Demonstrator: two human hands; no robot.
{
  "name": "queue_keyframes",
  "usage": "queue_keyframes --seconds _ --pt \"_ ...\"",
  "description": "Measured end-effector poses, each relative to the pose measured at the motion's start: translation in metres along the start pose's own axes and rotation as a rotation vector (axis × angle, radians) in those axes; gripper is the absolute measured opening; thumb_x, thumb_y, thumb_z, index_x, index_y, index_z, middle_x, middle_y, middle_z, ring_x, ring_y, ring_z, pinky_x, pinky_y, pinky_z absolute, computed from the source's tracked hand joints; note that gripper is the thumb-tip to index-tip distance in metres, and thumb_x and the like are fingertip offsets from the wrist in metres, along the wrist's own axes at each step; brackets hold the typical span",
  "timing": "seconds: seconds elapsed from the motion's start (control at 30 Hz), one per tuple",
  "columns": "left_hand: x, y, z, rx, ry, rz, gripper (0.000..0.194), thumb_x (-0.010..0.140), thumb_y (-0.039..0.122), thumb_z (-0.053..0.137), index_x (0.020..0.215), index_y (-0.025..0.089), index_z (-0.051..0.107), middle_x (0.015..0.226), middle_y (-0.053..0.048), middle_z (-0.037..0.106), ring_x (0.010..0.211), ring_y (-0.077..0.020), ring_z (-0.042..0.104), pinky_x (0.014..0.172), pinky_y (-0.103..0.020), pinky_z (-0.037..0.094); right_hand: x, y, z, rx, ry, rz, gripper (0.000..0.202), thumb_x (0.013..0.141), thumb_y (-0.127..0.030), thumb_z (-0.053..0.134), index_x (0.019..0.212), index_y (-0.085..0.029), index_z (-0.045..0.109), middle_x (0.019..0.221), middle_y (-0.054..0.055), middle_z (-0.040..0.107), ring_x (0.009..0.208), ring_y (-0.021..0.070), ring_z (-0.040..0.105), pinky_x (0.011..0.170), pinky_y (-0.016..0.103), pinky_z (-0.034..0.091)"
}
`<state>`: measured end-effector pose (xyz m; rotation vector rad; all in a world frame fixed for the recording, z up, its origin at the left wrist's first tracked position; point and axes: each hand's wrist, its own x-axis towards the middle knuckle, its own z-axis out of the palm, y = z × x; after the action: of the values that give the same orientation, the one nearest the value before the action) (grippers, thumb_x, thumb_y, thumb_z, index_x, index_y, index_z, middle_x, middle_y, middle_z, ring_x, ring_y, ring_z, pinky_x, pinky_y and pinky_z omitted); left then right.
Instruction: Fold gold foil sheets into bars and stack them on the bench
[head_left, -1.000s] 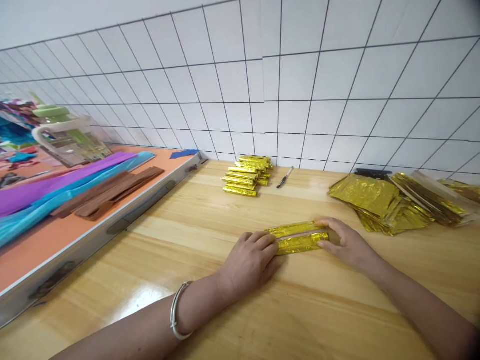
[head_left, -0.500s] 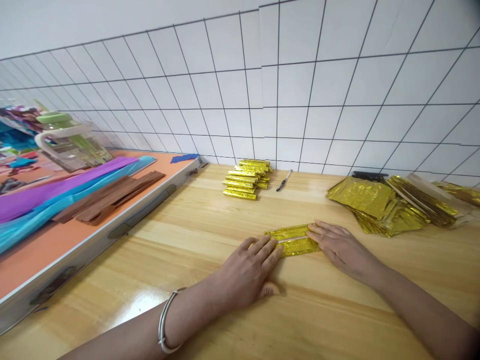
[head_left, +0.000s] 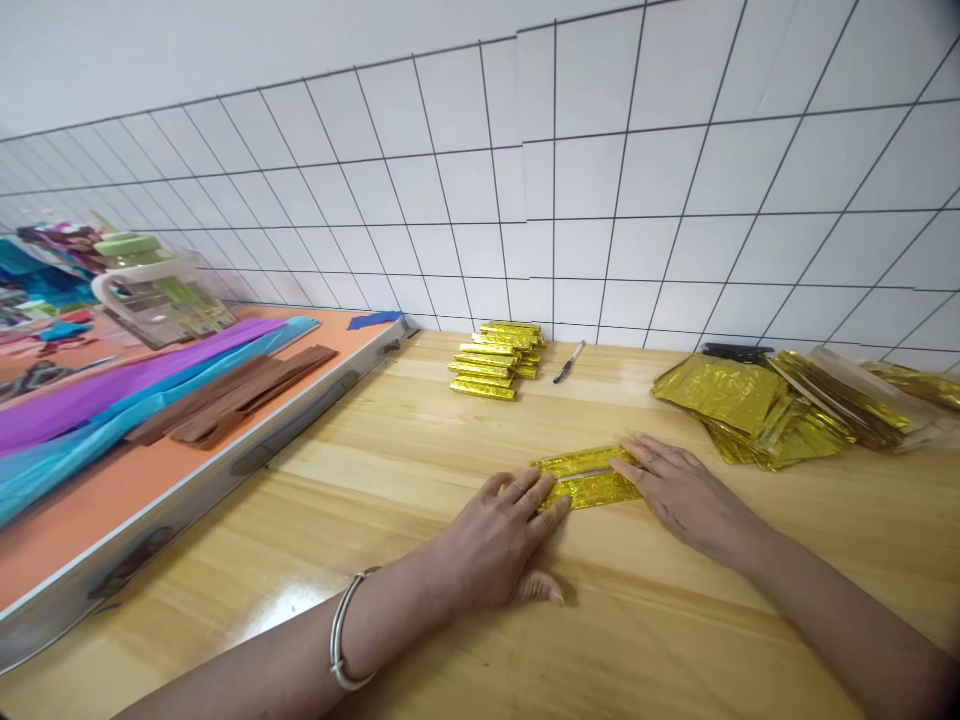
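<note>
A sheet of gold foil paper lies on the wooden table, its two long edges folded inward with a narrow pale gap between them. My left hand rests on its left end, fingers stretched out and thumb apart on the wood. Over the right end lie the extended fingers of my right hand, palm down. Part of the foil under the fingers is hidden. Beyond my left hand sits a pile of narrow folded gold strips.
A black-tipped pen lies near the tiled wall. Stacked gold foil sheets are at the right, beside a clear plastic bag. On the left, an orange board holds brown paper strips, purple and blue paper, and a green-lidded jug.
The view has shifted slightly, so the orange board appears a little further right. My fingers have moved only slightly on the foil, which stays folded in the same way.
</note>
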<state>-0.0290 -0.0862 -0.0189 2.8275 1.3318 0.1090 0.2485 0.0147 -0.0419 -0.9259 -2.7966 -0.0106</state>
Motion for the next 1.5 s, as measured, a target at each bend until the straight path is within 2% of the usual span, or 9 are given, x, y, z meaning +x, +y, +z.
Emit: queue_keyframes --seconds 0.1,0.27,0.6,0.7,0.9,1.13,1.33,1.4,1.5 --pt "0.000 0.001 0.001 -0.004 0.002 -0.009 0.083 0.077 0.074 0.027 0.136 0.015 0.032 0.137 -0.019 0.037 0.129 -0.0341 0.030 0.102 -0.047 0.025 0.003 -0.019 -0.001 -0.017 0.041 -0.050 0.051 0.086 -0.012 0.039 0.135 -0.027 0.038 0.145 0.006 0.029 0.135 0.0252 0.019 0.105 0.051 0.025" --pt "0.000 0.000 -0.002 -0.013 0.007 0.001 0.081 0.078 0.073 0.028 0.136 0.017 0.032 0.136 -0.018 0.039 0.128 -0.0326 0.032 0.103 -0.046 0.024 0.001 -0.047 -0.003 0.161 -0.084 -0.131 0.062 0.088 -0.038 0.045 0.143 -0.023 0.020 0.146 0.008 0.025 0.134 0.0249 0.021 0.108 0.047 0.026" --pt "0.000 -0.010 -0.004 -0.012 0.029 0.033 0.066 0.084 0.064 0.032 0.134 0.021 0.036 0.133 -0.013 0.044 0.125 -0.0278 0.037 0.099 -0.041 0.028 -0.009 0.001 -0.030 0.469 -0.207 -0.091 0.039 0.087 -0.036 0.049 0.125 -0.032 0.051 0.137 0.000 0.043 0.127 0.0211 0.037 0.107 0.042 0.028" --pt "0.002 -0.005 -0.005 -0.029 0.044 0.013 0.058 0.085 0.058 0.037 0.130 0.021 0.041 0.128 -0.011 0.049 0.121 -0.0275 0.041 0.095 -0.039 0.032 -0.009 0.003 -0.024 0.406 -0.150 -0.056 0.033 0.088 -0.035 0.047 0.119 -0.033 0.057 0.131 0.000 0.051 0.121 0.0201 0.046 0.103 0.041 0.036" --pt "0.000 0.022 -0.017 -0.141 -0.018 -0.003 0.044 0.086 0.049 0.043 0.121 0.023 0.047 0.109 -0.008 0.059 0.097 -0.0239 0.052 0.084 -0.036 0.038 -0.006 -0.005 -0.006 0.127 0.135 0.069 0.029 0.085 -0.030 0.050 0.111 -0.029 0.063 0.122 0.004 0.058 0.114 0.0250 0.050 0.096 0.047 0.041" --pt "-0.002 0.037 -0.022 -0.352 -0.014 0.152 0.042 0.087 0.046 0.044 0.123 0.024 0.047 0.112 -0.007 0.060 0.098 -0.0223 0.053 0.090 -0.037 0.037 0.002 -0.020 -0.004 0.202 0.133 0.103 0.032 0.085 -0.017 0.042 0.109 -0.023 0.062 0.107 0.005 0.065 0.100 0.0206 0.056 0.088 0.038 0.047" --pt "0.008 0.018 -0.008 -0.521 0.144 0.156 0.038 0.093 0.024 0.034 0.131 0.021 0.039 0.132 -0.007 0.047 0.117 -0.0141 0.045 0.098 -0.026 0.037 0.006 -0.033 -0.007 0.245 0.121 0.115 0.023 0.083 -0.029 0.051 0.100 -0.022 0.065 0.103 0.007 0.065 0.099 0.0234 0.054 0.085 0.040 0.045" --pt "0.015 0.011 -0.002 -0.417 0.200 0.098 0.043 0.092 0.027 0.038 0.135 0.021 0.034 0.138 -0.008 0.040 0.127 -0.0172 0.036 0.104 -0.032 0.032 0.007 -0.036 -0.007 0.245 0.107 0.114 0.026 0.080 -0.032 0.055 0.102 -0.021 0.063 0.106 0.008 0.063 0.102 0.0245 0.052 0.087 0.041 0.044" --pt "0.023 0.005 0.005 -0.266 0.135 0.091 0.056 0.089 0.038 0.044 0.139 0.020 0.026 0.145 -0.009 0.028 0.134 -0.0226 0.023 0.108 -0.041 0.025 0.008 -0.037 -0.005 0.272 0.076 0.083 0.029 0.080 -0.034 0.057 0.105 -0.020 0.062 0.111 0.009 0.061 0.107 0.0246 0.049 0.091 0.042 0.042"
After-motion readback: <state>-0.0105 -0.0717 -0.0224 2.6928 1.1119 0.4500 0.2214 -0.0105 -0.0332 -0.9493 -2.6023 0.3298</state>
